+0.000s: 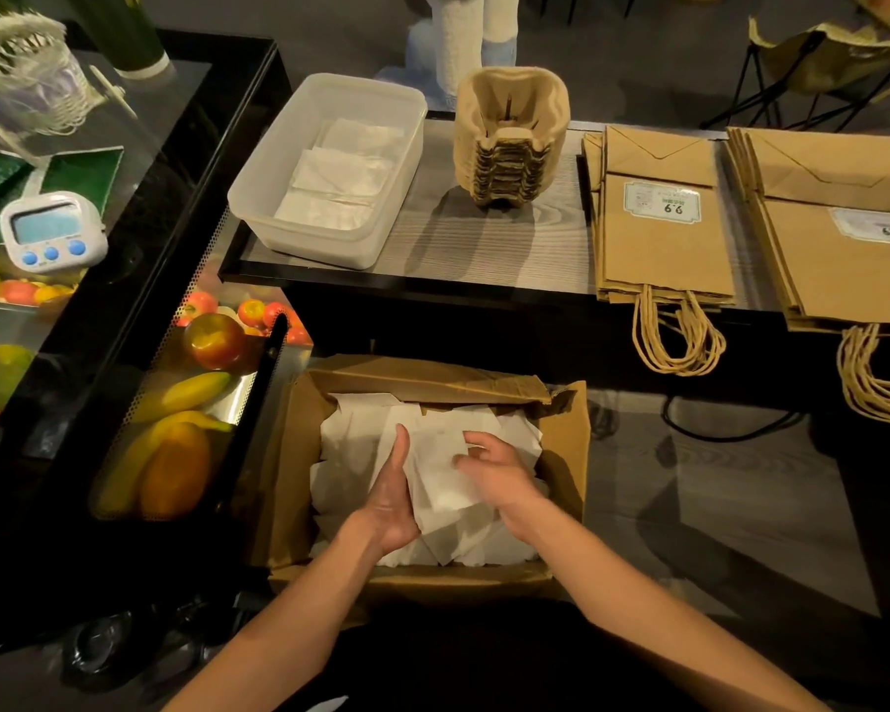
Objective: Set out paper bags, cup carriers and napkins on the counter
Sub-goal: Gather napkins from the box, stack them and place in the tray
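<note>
Left hand [391, 488]: flat, fingers straight, palm pressed to the left side of a napkin bunch.
Right hand [494, 470]: bent fingers on the bunch's right side; blurred, so its grip cannot be told.
Napkins [435, 480]: white, thin, loosely heaped in the box [566, 454], lower centre of frame.
Tub [258, 187]: translucent, on the surface [484, 238], holding a few flat napkins.
Direction: tub lies up and left of the hands, left hand nearer; its long axis runs up the frame, tilted right.
Carriers [509, 141], bags [664, 233]: set out right of the tub.
</note>
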